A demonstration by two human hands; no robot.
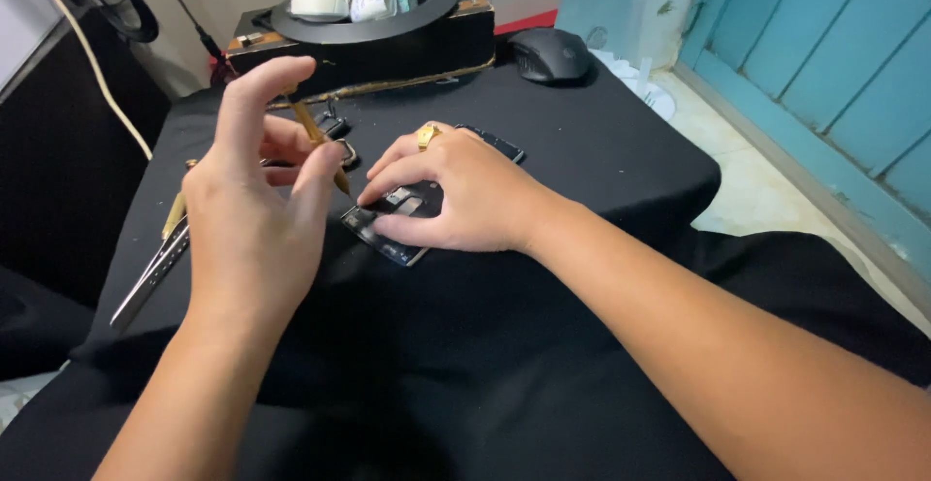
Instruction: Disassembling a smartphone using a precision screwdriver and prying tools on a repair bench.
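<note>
Brass-coloured and slim, the tool [315, 137] sits pinched between thumb and middle finger of our left hand [254, 219], index finger lifted free, its tip angled down toward the opened phone [393, 219]. Our right hand [456, 195] lies flat over that phone, fingers close together and pressing on its upper half, pinning it to the black cloth [582, 151]; it grips nothing, it only bears down.

To do this well, we judge the grip on the tool should be light and close to the tip, so the point goes where we look. We should shift the right fingertips [383, 185] off the spot being worked, since they cover much of the exposed inside. The phone should lie flat, not tilted.

Just left of the left hand, metal tweezers [150, 272] lie on the cloth. Farther back stand a dark box [388, 49] holding small white parts and a black mouse [550, 54].
</note>
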